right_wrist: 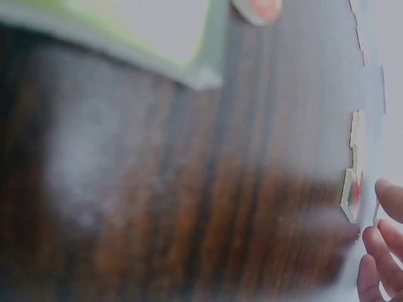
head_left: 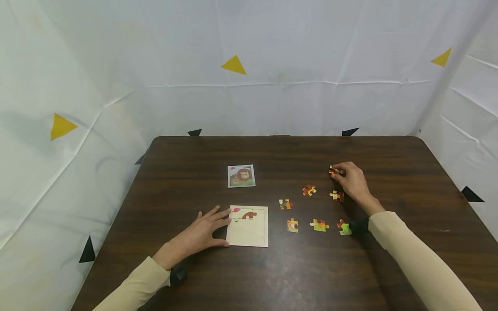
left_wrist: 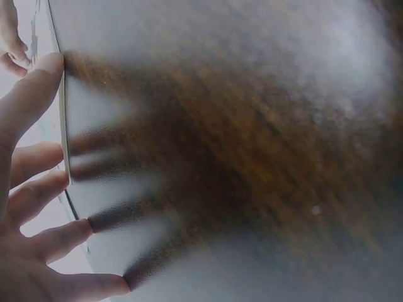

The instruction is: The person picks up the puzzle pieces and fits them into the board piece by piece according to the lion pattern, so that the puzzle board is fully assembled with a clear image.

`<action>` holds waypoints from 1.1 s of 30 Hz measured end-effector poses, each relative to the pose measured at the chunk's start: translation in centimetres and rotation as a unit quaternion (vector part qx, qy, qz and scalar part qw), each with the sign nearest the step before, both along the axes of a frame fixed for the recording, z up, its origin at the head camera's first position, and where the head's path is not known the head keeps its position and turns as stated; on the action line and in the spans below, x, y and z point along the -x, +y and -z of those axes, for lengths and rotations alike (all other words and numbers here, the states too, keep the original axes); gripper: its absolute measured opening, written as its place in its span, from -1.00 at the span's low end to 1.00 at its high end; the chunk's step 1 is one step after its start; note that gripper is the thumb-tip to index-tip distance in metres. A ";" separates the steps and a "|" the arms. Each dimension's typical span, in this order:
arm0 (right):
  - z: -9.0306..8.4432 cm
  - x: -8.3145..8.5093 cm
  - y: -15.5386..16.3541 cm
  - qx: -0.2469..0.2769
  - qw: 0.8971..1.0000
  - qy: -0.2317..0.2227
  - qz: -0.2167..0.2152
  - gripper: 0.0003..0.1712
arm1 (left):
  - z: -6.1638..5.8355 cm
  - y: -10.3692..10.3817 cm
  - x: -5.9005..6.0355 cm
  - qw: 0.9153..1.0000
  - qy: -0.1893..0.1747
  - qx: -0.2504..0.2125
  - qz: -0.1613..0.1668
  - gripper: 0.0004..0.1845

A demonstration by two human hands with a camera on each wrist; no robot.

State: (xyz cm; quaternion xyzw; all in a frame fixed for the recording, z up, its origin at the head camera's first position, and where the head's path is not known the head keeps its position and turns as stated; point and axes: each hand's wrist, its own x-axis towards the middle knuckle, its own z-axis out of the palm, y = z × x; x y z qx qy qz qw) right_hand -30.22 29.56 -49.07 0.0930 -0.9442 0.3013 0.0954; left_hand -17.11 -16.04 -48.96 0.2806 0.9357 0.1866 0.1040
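On the table's far right, the right hand [head_left: 351, 178] pinches a puzzle piece [head_left: 333, 171] in a narrow grip, wrist low.

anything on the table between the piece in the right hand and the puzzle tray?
Yes. The right hand pinches a piece at the far right. Loose pieces lie on the table between it and the tray, nearest the line one at and one at. Lifted over them, nothing blocks.
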 end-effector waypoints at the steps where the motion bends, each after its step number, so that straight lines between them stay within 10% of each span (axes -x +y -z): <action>1: 0.0 -0.1 0.0 0.001 1.000 0.001 -0.002 -0.68 | 0.0 0.0 0.0 1.000 -0.001 0.001 0.000 -0.24; 33: -1.9 -2.0 -2.5 0.005 0.997 0.061 -0.044 -0.78 | -0.4 0.3 -0.1 1.000 -0.010 0.015 -0.009 -0.24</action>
